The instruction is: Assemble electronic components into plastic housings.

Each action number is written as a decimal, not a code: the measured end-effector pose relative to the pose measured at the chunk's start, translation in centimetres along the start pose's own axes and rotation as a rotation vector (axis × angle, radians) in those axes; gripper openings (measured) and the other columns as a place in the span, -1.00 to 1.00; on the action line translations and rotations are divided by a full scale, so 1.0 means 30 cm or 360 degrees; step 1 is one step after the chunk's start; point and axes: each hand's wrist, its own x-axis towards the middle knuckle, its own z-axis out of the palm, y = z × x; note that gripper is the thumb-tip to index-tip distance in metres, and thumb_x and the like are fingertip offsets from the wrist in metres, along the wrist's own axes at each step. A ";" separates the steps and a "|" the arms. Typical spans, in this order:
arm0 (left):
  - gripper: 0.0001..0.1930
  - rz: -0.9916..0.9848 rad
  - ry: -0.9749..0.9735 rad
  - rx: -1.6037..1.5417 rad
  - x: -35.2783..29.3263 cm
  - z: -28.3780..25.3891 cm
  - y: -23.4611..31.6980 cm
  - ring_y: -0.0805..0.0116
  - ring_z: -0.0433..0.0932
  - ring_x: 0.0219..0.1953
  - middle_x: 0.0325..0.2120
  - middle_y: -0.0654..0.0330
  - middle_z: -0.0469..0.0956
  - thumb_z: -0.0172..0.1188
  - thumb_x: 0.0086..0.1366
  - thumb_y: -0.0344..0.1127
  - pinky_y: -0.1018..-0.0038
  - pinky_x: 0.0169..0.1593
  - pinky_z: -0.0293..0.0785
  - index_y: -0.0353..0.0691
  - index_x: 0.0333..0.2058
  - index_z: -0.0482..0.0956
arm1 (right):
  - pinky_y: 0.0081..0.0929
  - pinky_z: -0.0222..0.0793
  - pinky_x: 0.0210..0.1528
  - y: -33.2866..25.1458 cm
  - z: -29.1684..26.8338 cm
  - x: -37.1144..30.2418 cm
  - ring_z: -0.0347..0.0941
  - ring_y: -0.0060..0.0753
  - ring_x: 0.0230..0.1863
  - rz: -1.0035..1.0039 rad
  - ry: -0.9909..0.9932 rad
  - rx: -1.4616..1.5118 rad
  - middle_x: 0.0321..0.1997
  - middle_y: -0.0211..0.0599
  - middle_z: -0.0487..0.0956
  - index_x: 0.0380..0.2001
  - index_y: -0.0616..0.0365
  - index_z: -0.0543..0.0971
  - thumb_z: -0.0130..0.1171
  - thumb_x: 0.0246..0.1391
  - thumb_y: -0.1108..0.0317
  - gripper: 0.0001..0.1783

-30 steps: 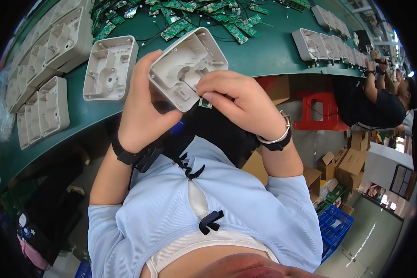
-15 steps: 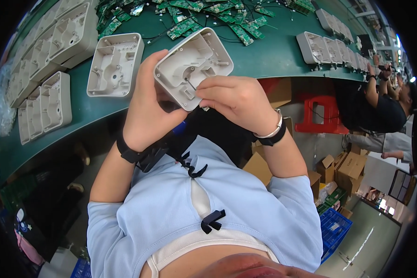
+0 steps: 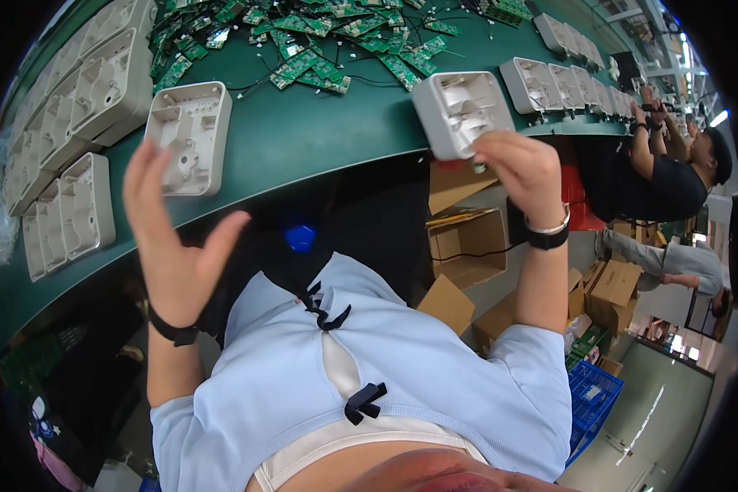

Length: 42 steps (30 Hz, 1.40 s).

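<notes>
We are holding an off-white plastic box with rounded corners, and it is showing thin walls and little rooms inside. Our right hand is pinching its near right corner between bent fingers and thumb. The box is sitting just past the fingertips, by the front edge of the green table. Its open side is facing up toward us; we are not able to tell its long axis. Our left hand, fingers spread and blurry, is holding nothing near another open off-white plastic box.
</notes>
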 end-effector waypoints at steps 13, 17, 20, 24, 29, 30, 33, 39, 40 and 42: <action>0.11 -0.0325 0.0060 0.0434 -0.002 0.036 -0.101 -0.28 0.23 0.43 0.42 -0.28 0.17 0.65 0.04 -0.06 0.02 0.45 0.20 -0.32 0.44 0.17 | -0.25 0.61 -0.08 0.149 -0.058 0.005 0.68 0.05 -0.10 0.0374 -0.0205 -0.0641 0.06 -0.23 0.71 -0.01 0.12 0.68 0.28 0.22 0.50 -0.73; 0.11 -0.0362 0.0106 0.0323 -0.010 0.061 -0.110 -0.24 0.29 0.38 0.36 -0.24 0.24 0.65 0.04 -0.09 0.06 0.43 0.26 -0.34 0.44 0.15 | -0.16 0.59 -0.03 0.092 -0.052 0.106 0.65 0.11 -0.05 0.0325 -0.0052 -0.0735 0.13 -0.19 0.67 0.08 0.09 0.64 0.24 0.25 0.50 -0.66; 0.10 -0.0416 0.0167 0.0332 -0.007 0.068 -0.103 -0.21 0.33 0.35 0.31 -0.22 0.28 0.65 0.03 -0.13 0.08 0.42 0.28 -0.35 0.43 0.16 | -0.15 0.59 0.00 0.091 -0.006 0.244 0.62 0.13 0.00 0.0113 0.0220 -0.0793 0.13 -0.16 0.66 0.11 0.06 0.63 0.24 0.24 0.49 -0.63; 0.09 -0.0429 0.0236 0.0182 -0.018 0.058 -0.099 -0.16 0.35 0.33 0.30 -0.18 0.30 0.65 0.01 -0.20 0.11 0.41 0.31 -0.33 0.43 0.17 | -0.55 0.51 -0.35 0.183 0.028 0.433 0.59 -0.46 -0.31 -0.0259 0.0308 -0.1434 -0.25 -0.37 0.65 -0.13 0.19 0.62 0.17 0.39 0.41 -0.89; 0.14 -0.0427 0.0202 -0.0023 -0.039 0.035 -0.057 -0.11 0.37 0.34 0.32 -0.12 0.30 0.67 -0.08 -0.28 0.14 0.40 0.33 -0.31 0.44 0.16 | -0.20 0.60 0.02 0.414 0.024 0.499 0.62 0.03 0.07 0.0516 -0.0599 -0.1115 0.10 -0.13 0.68 0.10 0.08 0.65 0.27 0.26 0.47 -0.66; 0.15 -0.0398 0.0191 -0.0055 -0.043 0.033 -0.056 -0.10 0.37 0.34 0.32 -0.11 0.30 0.67 -0.09 -0.29 0.14 0.40 0.33 -0.30 0.44 0.16 | -0.29 0.59 -0.08 0.338 -0.028 0.513 0.64 -0.11 -0.01 0.0685 -0.0398 -0.0713 0.02 -0.16 0.69 0.03 0.14 0.65 0.23 0.31 0.46 -0.75; 0.18 -0.0395 0.0169 -0.0095 -0.062 0.023 -0.061 -0.06 0.35 0.37 0.35 -0.08 0.28 0.69 -0.11 -0.31 0.16 0.43 0.30 -0.29 0.46 0.16 | -0.48 0.57 -0.29 0.239 -0.074 0.540 0.67 -0.41 -0.19 0.0971 0.0013 0.0132 -0.13 -0.22 0.72 -0.10 0.25 0.64 0.16 0.41 0.43 -0.86; 0.21 -0.0508 0.0276 -0.0213 -0.080 0.025 -0.089 0.04 0.30 0.45 0.45 -0.04 0.20 0.74 -0.15 -0.31 0.20 0.46 0.28 -0.26 0.46 0.17 | -0.39 0.69 -0.10 0.138 0.032 0.592 0.71 -0.30 -0.23 0.1274 0.0428 0.3209 -0.17 -0.17 0.75 -0.07 0.22 0.68 0.25 0.37 0.33 -0.80; 0.21 -0.0531 0.0288 -0.0186 -0.082 0.026 -0.093 0.04 0.30 0.45 0.45 -0.04 0.20 0.74 -0.15 -0.31 0.20 0.46 0.28 -0.26 0.46 0.17 | -0.37 0.70 -0.06 0.071 0.049 0.585 0.71 -0.26 -0.27 0.1307 0.0517 0.3464 -0.21 -0.18 0.75 -0.06 0.20 0.69 0.29 0.35 0.29 -0.78; 0.19 -0.0377 0.0262 -0.0113 -0.068 0.039 -0.102 -0.09 0.26 0.45 0.42 -0.11 0.20 0.74 -0.19 -0.28 0.14 0.45 0.29 -0.28 0.42 0.20 | -0.31 0.66 -0.01 0.008 0.129 0.526 0.69 -0.18 -0.11 0.1023 0.0352 0.3436 -0.10 -0.17 0.74 -0.04 0.19 0.68 0.28 0.33 0.38 -0.80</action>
